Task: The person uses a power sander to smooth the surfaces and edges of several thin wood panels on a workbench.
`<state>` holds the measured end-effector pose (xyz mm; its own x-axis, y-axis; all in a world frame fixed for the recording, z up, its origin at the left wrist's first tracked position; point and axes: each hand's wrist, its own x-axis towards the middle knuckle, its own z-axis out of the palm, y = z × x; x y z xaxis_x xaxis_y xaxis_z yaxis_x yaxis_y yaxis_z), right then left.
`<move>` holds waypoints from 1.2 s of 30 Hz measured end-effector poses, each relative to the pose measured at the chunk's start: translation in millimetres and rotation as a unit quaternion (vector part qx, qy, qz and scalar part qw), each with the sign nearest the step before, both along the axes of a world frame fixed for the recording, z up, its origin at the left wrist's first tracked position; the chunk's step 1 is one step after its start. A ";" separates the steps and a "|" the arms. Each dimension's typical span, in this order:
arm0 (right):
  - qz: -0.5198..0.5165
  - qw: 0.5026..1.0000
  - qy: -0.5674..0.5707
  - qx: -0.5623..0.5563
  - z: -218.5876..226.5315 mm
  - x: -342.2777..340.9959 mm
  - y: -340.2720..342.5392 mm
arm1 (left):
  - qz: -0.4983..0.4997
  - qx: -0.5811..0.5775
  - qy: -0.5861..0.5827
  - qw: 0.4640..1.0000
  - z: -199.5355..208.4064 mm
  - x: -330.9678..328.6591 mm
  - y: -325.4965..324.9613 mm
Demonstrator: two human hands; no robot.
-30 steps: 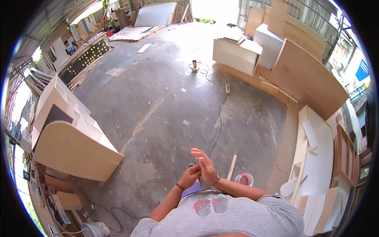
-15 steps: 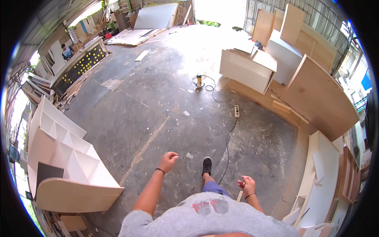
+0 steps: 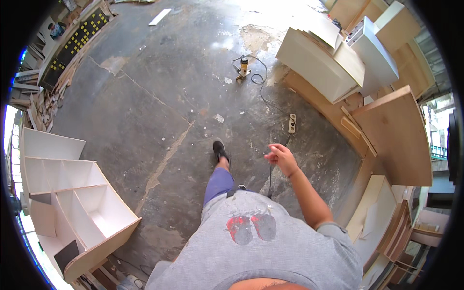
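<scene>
My right hand [image 3: 280, 158] swings in front of my body, over the floor, its fingers loosely bent and apart with nothing visible in them. A dark cable on the floor passes just behind it. Beyond the fingertips lies a white power strip [image 3: 292, 123]. Farther off, a yellow-and-black power tool [image 3: 243, 68], which looks like a router, stands on the concrete with its cord looped beside it. Out of sight is my left hand; its arm is hidden beside my grey shirt.
A white cabinet with compartments [image 3: 104, 205] stands at the left. On the right are a white box cabinet [image 3: 314, 67], a leaning brown panel [image 3: 394, 137] and long boards. Wood scraps [image 3: 48, 108] pile up far left, near a person [image 3: 56, 31] by a black-and-yellow counter.
I have stepped forward, so the power tool and power strip are closer. My right hand has swung up and forward; my left hand has dropped out of view. The leading foot has changed.
</scene>
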<state>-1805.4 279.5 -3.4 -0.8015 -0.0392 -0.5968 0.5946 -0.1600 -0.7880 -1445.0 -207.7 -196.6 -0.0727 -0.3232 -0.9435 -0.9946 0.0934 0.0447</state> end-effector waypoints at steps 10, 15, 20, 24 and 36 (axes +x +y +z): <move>0.348 0.810 0.022 0.471 -136.8 -238.7 -34.8 | 0.077 0.211 0.136 0.965 20.6 -378.8 37.6; 0.250 0.867 -0.113 0.416 -210.8 -350.7 4.0 | 0.115 0.315 0.118 0.935 9.7 -500.8 85.9; 0.270 0.826 -0.162 0.469 -296.2 -508.1 38.3 | 0.091 0.200 0.094 0.971 -13.7 -541.3 123.3; 0.246 0.829 -0.182 0.468 -409.1 -672.7 55.5 | 0.063 0.077 0.021 0.995 -12.1 -564.9 160.7; 0.238 0.789 -0.186 0.536 -558.1 -873.2 54.4 | 0.142 -0.082 -0.187 0.969 133.0 -605.6 283.9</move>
